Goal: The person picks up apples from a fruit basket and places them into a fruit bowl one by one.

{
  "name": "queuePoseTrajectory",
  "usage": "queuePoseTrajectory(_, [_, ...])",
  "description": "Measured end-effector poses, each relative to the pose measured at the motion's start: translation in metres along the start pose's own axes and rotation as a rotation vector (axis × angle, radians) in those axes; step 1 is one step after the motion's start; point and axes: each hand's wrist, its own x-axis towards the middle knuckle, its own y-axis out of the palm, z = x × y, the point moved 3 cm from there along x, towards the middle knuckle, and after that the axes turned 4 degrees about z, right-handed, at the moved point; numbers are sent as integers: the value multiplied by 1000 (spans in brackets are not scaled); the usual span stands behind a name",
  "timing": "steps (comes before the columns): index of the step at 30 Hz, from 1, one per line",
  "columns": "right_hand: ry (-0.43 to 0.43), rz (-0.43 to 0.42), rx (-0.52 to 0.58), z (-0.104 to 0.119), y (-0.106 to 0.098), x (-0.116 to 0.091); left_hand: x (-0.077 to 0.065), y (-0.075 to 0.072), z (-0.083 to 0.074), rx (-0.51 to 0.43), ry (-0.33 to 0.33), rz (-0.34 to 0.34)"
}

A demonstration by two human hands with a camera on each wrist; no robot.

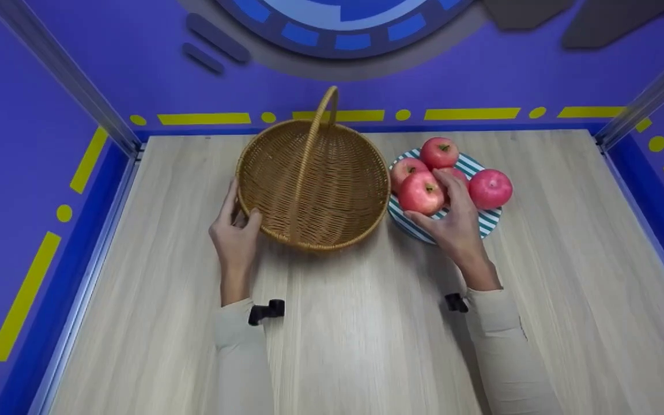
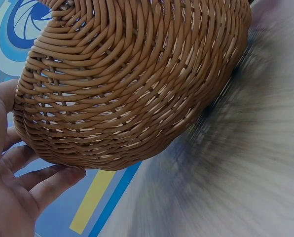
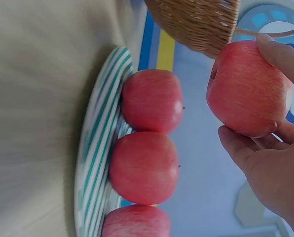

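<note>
A round wicker basket (image 1: 343, 184) with an arched handle stands at the centre back of the table. At its near left rim, my left hand (image 1: 237, 236) holds it, the thumb on the rim and the fingers along the outer side; the left wrist view shows the woven wall (image 2: 122, 89) close up. My right hand (image 1: 459, 225) grips a red apple (image 1: 421, 193) between thumb and fingers. In the right wrist view this apple (image 3: 250, 89) hangs above the plate, apart from the other apples (image 3: 144, 168). A green-and-white striped plate (image 1: 410, 229) carries several red apples, partly hidden by the right hand.
The light wooden table (image 1: 361, 334) has blue panels (image 1: 539, 75) with yellow marks behind it and at both sides. The plate stands just right of the basket. The basket's handle (image 1: 312, 138) rises well above its rim.
</note>
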Motion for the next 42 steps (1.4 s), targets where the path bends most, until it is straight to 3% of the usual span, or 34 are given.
queuePoseTrajectory(16, [118, 57, -87, -28, -4, -14, 0, 2, -2, -10, -4, -3])
queuePoseTrajectory(35, [282, 134, -100, -47, -12, -35, -1, 1, -1, -1, -25, -10])
queuePoseTrajectory(42, [284, 155, -105, -52, -16, -39, -1, 1, 0, 4, -37, -6])
